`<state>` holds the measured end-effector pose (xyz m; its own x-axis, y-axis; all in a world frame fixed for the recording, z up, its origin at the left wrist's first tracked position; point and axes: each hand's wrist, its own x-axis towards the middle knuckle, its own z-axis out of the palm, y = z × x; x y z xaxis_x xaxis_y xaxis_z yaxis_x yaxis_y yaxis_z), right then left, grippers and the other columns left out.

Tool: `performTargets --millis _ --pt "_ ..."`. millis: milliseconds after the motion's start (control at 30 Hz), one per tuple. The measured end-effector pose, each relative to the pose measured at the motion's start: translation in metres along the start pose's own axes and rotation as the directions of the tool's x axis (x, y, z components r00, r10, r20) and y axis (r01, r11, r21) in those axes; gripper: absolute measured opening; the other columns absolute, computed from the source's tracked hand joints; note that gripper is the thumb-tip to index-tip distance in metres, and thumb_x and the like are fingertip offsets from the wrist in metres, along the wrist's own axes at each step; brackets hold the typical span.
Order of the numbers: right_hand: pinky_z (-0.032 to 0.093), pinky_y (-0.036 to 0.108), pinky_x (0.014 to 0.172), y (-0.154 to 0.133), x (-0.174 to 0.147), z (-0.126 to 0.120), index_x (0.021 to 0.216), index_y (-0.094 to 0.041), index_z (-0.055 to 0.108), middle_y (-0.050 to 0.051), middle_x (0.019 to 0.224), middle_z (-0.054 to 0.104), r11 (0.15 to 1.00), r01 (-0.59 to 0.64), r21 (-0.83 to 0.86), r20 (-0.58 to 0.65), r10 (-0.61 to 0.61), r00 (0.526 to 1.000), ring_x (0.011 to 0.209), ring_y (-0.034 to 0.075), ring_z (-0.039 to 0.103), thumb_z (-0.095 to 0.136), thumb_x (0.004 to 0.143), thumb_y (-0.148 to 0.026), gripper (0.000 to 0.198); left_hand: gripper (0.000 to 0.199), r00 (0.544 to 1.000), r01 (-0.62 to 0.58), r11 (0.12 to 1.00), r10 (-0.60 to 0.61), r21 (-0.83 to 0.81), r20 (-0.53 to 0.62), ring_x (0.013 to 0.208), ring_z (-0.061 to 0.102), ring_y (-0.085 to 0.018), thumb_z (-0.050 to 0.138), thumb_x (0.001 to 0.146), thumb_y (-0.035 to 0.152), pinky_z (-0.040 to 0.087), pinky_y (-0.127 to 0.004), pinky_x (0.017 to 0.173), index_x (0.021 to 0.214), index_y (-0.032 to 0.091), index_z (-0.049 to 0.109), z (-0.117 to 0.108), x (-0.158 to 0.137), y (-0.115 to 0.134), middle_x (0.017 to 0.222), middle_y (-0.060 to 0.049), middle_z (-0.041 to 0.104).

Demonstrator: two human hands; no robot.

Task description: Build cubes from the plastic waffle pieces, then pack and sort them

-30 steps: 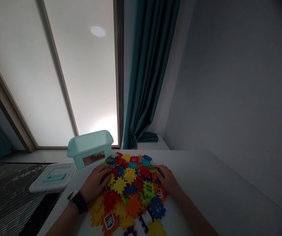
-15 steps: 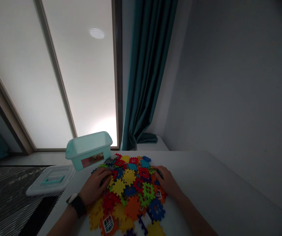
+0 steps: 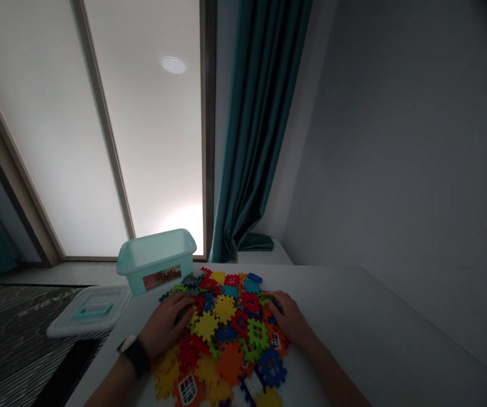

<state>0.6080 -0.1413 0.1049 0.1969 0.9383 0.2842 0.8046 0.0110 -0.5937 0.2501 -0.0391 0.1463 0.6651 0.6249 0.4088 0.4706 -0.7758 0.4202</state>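
Note:
A heap of toothed plastic building tiles (image 3: 225, 309) in yellow, red, blue, green and orange spreads over the white table, some with window-like lattices. My left hand (image 3: 167, 323), a dark-strapped watch (image 3: 135, 355) on its wrist, rests against the heap's left side, fingers curved and thumb apart. Against the right side lies my right hand (image 3: 288, 317), its thumb spread from the fingers near a green tile and a red tile (image 3: 250, 301). Neither hand visibly grips a tile; the undersides of the fingers are partly hidden.
A pale teal plastic bin (image 3: 157, 261) with a picture label stands behind the heap at the left. Its translucent lid (image 3: 90, 325) with a teal handle lies left of the table (image 3: 336, 328). A teal curtain (image 3: 255, 141) hangs behind, and a grey wall (image 3: 417, 141) borders the right.
The camera's view has tilted slightly, so everything sits a little lower and further right. Both hands stay at the sides of the heap, and the tiles look unmoved.

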Motion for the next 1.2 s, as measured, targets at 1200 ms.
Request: performTargets --millis 1200 --pt "0.039 0.050 0.110 -0.044 -0.010 0.004 0.115 -0.025 0.067 0.008 0.128 0.065 0.987 0.157 -0.015 -0.007 -0.157 0.988 0.124 0.029 0.055 0.051 0.093 -0.035 0.029 0.023 0.990 -0.141 0.990 0.141 -0.026 -0.031 0.103 0.064 -0.024 0.047 0.097 0.027 0.053 -0.042 0.092 0.109 0.023 0.066 0.012 0.037 0.059 0.111 -0.008 0.068"
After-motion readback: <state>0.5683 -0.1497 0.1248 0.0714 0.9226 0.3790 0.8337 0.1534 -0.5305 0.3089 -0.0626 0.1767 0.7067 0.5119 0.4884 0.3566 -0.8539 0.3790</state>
